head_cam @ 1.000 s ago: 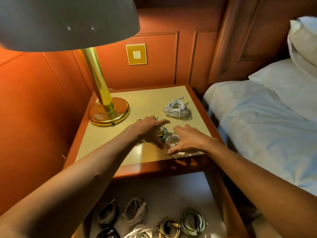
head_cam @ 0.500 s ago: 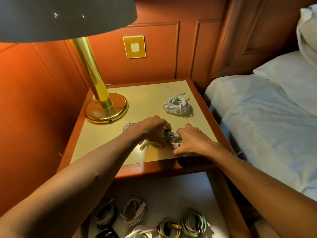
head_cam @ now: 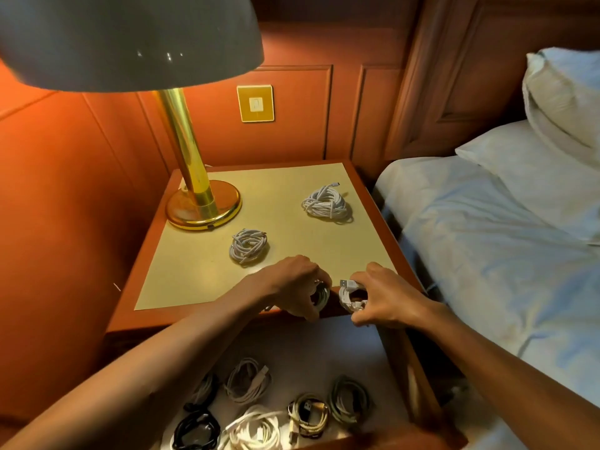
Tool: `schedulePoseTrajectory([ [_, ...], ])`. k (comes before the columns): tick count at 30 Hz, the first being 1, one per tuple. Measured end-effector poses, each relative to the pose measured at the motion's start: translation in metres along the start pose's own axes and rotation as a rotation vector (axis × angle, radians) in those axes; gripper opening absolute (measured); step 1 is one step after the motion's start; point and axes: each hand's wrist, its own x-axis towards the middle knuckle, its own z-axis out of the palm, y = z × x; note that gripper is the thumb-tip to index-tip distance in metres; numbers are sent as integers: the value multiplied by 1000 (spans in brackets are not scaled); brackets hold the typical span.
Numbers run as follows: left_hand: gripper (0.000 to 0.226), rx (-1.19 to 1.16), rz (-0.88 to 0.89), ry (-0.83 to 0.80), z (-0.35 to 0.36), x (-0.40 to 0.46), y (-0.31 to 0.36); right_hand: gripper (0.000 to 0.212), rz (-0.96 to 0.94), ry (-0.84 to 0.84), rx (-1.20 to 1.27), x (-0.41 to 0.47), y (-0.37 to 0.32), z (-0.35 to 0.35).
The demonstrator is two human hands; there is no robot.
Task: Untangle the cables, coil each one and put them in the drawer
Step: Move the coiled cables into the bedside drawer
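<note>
Both hands have pulled back from mid-table to the front edge of the yellow-topped wooden bedside table [head_cam: 201, 274], each now carrying its own coil; half a second ago they were bunched together over one tangle. Left hand [head_cam: 293, 282] has fingers curled round a small white coiled cable [head_cam: 321, 297], mostly hidden under the knuckles, so its axis is hard to read. Right hand [head_cam: 384, 295] pinches a second white coiled cable with a USB plug [head_cam: 349, 295]; the plug sticks out leftward toward the other hand, loop standing roughly upright over the table's front edge. Newly uncovered: a grey-white cable bundle [head_cam: 248, 245] lying flat near table centre, just in front of the brass lamp base [head_cam: 204, 204]. Larger white cable bundle [head_cam: 326, 204] lies flat near the back right corner, one connector end pointing toward the back edge, same spot as before. Open wooden drawer [head_cam: 418, 384] below holds coils: black cable coil [head_cam: 194, 430] at front left, white flat coil [head_cam: 256, 430], beige coil [head_cam: 308, 415], grey-green coil [head_cam: 349, 401], pale coil [head_cam: 248, 380]; another dark one is part hidden by the left forearm. Drawer front is cut off by the frame. Grey lampshade [head_cam: 130, 40] blocks the top left. Bed with white sheet [head_cam: 487, 241] lies right of the table.
</note>
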Motion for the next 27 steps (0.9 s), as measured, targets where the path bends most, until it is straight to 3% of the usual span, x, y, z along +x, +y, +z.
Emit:
schedulePoseTrajectory([
  [6,58,6,48,65,30,-45,17,67,-102,-45,67,-29,-8,28],
  [10,67,-20,-1,29,59,-63,16,75,-110,-114,54,-36,-11,50],
  [17,71,-31,-111,60,88,-53,24,61,-100,-153,42,-26,-20,72],
  [22,57,10,-212,-2,117,-46,35,53,-41,-176,8,-22,-19,88],
  [27,38,-67,-286,-67,126,-40,30,30,24,-197,16,-14,-17,96],
])
